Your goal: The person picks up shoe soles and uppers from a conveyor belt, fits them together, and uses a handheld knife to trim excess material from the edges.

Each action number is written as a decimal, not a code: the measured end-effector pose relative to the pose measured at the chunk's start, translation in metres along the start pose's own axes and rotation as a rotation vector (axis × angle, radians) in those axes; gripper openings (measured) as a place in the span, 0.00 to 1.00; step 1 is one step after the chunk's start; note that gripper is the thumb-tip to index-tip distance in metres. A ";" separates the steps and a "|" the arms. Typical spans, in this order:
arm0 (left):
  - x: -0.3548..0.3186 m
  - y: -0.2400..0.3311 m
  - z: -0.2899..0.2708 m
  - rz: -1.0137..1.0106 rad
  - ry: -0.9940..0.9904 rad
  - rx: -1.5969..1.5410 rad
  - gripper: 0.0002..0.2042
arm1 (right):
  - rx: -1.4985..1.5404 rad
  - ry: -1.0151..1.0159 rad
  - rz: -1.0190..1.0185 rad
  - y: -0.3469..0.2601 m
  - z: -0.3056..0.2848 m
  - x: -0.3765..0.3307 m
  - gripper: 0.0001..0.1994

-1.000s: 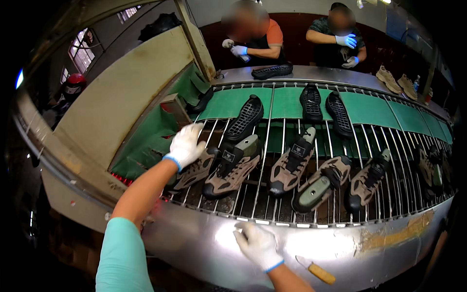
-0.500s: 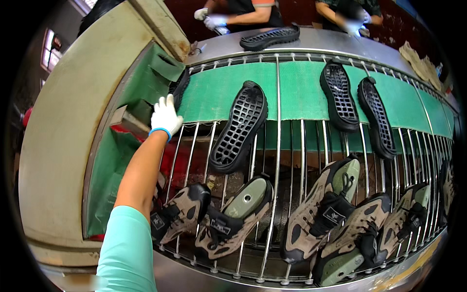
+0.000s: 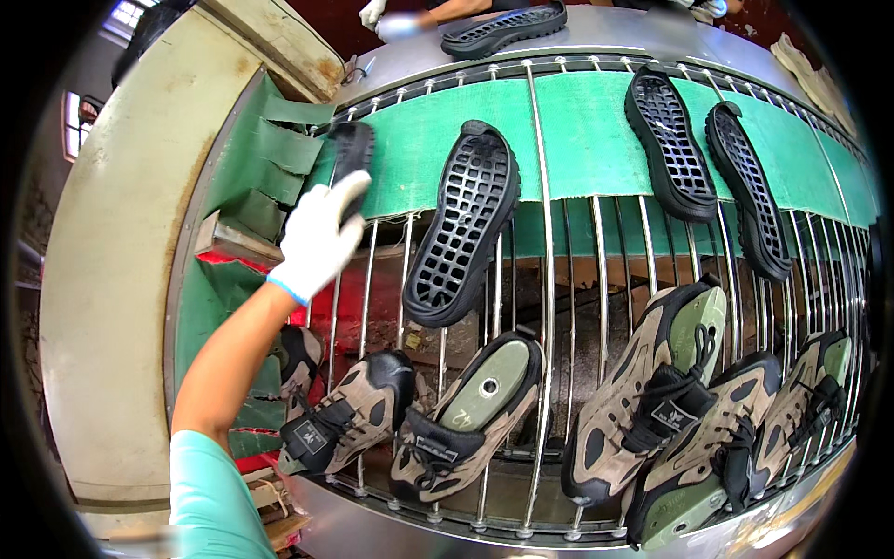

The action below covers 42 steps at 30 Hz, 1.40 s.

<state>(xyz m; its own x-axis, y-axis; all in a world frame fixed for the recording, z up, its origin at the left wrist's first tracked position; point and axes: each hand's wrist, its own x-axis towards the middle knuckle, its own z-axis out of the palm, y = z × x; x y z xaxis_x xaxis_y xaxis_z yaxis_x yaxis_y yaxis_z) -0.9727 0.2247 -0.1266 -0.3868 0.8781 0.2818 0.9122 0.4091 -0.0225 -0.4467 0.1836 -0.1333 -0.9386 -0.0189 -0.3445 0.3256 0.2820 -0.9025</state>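
My left hand (image 3: 321, 240), in a white glove with a blue cuff, is at the left end of the green belt, by the flap curtain. It grips the near part of a black shoe sole (image 3: 352, 147), thumb across its right side; the sole is blurred and the other fingers are partly hidden. To the right, another black sole (image 3: 463, 219) with a grid of square hollows lies over the belt's near edge. Two more soles, one (image 3: 669, 140) beside the other (image 3: 748, 191), lie farther right. My right hand is out of view.
Brown and black shoe uppers (image 3: 470, 410) on green lasts rest along the near metal rods (image 3: 549, 279). Green flaps (image 3: 289, 149) hang at the opening of a cream machine housing (image 3: 130, 261). A sole (image 3: 503, 30) lies on the far metal ledge, near other people's gloved hands.
The sole at the flaps has come farther out onto the belt, with my left hand now on its near part. The view has shifted, so the far workers show less.
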 end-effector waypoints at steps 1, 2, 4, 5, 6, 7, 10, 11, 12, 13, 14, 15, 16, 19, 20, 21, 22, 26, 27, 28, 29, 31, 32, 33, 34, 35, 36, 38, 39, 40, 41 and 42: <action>-0.011 0.016 -0.011 0.059 -0.030 -0.100 0.26 | 0.013 0.075 -0.031 0.003 0.007 -0.002 0.14; -0.022 0.028 -0.020 0.141 -0.167 -0.051 0.28 | 0.023 0.153 -0.062 0.004 0.013 -0.003 0.14; -0.048 0.053 -0.026 0.222 -0.296 -0.251 0.40 | -0.016 0.189 -0.066 -0.001 0.012 -0.003 0.13; -0.058 0.064 -0.024 0.271 -0.286 -0.177 0.42 | -0.041 0.184 -0.065 -0.006 0.010 -0.003 0.13; -0.066 0.077 -0.021 0.314 -0.273 -0.108 0.43 | -0.071 0.173 -0.061 -0.009 0.008 -0.005 0.13; -0.067 0.089 -0.013 0.295 -0.243 -0.099 0.42 | -0.080 0.195 -0.068 -0.011 0.008 -0.006 0.12; -0.054 0.094 0.006 0.247 -0.084 -0.091 0.30 | -0.063 0.346 -0.147 -0.015 0.016 -0.017 0.11; -0.052 0.088 0.011 0.232 -0.050 -0.042 0.26 | -0.104 0.326 -0.123 -0.019 0.014 -0.022 0.11; -0.051 0.081 0.011 0.226 -0.023 0.003 0.23 | -0.125 0.463 -0.201 -0.009 0.031 -0.024 0.10; -0.049 0.075 0.007 0.239 -0.074 0.057 0.22 | -0.169 0.422 -0.212 -0.005 0.035 -0.027 0.13; -0.050 0.073 0.003 0.246 -0.129 0.116 0.20 | -0.210 0.373 -0.224 -0.001 0.036 -0.029 0.17; -0.054 0.074 -0.001 0.313 -0.037 0.114 0.16 | -0.206 0.427 -0.259 0.006 0.042 -0.026 0.14; -0.055 0.090 -0.016 0.256 -0.065 0.139 0.12 | -0.202 0.485 -0.296 0.016 0.049 -0.022 0.12; -0.074 0.122 -0.075 0.101 0.106 -0.011 0.07 | -0.217 0.466 -0.284 0.036 0.066 -0.022 0.15; -0.089 0.132 -0.108 0.078 0.101 -0.152 0.05 | -0.131 0.439 -0.258 0.037 0.066 -0.022 0.17; -0.106 0.144 -0.140 0.068 0.128 -0.242 0.05 | -0.124 0.449 -0.285 0.052 0.067 -0.012 0.20; -0.128 0.156 -0.170 0.063 0.144 -0.329 0.05 | -0.105 0.456 -0.310 0.061 0.070 -0.007 0.24; -0.251 0.210 -0.274 0.412 0.266 -0.244 0.07 | 0.105 0.950 -0.056 0.014 0.054 -0.029 0.29; -0.291 0.222 -0.289 0.474 0.290 -0.171 0.08 | 0.052 1.018 -0.075 0.015 0.053 -0.029 0.31; -0.331 0.229 -0.298 0.537 0.223 -0.135 0.08 | -0.068 1.035 -0.105 0.017 0.047 -0.026 0.35; -0.378 0.231 -0.297 0.541 0.097 -0.045 0.07 | -0.129 1.027 -0.147 0.016 0.042 -0.016 0.35; -0.468 0.243 -0.277 0.560 0.137 0.051 0.06 | -0.223 0.985 -0.195 -0.010 0.027 0.001 0.36; -0.506 0.249 -0.248 0.476 0.126 -0.011 0.06 | -0.291 0.978 -0.204 -0.025 0.017 0.014 0.35; -0.532 0.253 -0.219 0.409 0.139 -0.171 0.07 | -0.399 0.994 -0.202 -0.039 0.002 0.027 0.35; -0.556 0.263 -0.198 0.259 0.153 -0.263 0.12 | -0.500 0.998 -0.198 -0.048 -0.010 0.045 0.35; -0.567 0.269 -0.191 0.228 0.250 -0.362 0.15 | -0.591 1.018 -0.171 -0.059 -0.023 0.061 0.35; -0.574 0.272 -0.184 0.194 0.349 -0.451 0.18 | -0.678 1.035 -0.153 -0.068 -0.037 0.079 0.34; -0.591 0.275 -0.177 -0.055 0.401 -0.546 0.20 | -0.750 1.055 -0.171 -0.076 -0.067 0.111 0.34; -0.591 0.271 -0.172 -0.140 0.425 -0.591 0.21 | -0.809 1.065 -0.156 -0.078 -0.078 0.124 0.33; -0.589 0.263 -0.168 -0.222 0.447 -0.618 0.22 | -0.854 1.078 -0.153 -0.082 -0.085 0.139 0.32; -0.586 0.252 -0.163 -0.296 0.457 -0.653 0.23 | -0.834 1.024 -0.128 -0.084 -0.093 0.150 0.30; -0.579 0.244 -0.151 -0.403 0.469 -0.668 0.22 | -0.836 0.969 -0.018 -0.079 -0.107 0.164 0.31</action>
<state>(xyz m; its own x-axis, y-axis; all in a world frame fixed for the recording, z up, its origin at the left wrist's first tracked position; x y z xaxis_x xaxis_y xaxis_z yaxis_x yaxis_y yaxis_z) -0.5061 -0.2215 -0.1499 -0.7321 0.4488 0.5124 0.6647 0.3061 0.6816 -0.6382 0.2605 -0.0913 -0.7560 0.5750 0.3129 0.4725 0.8101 -0.3470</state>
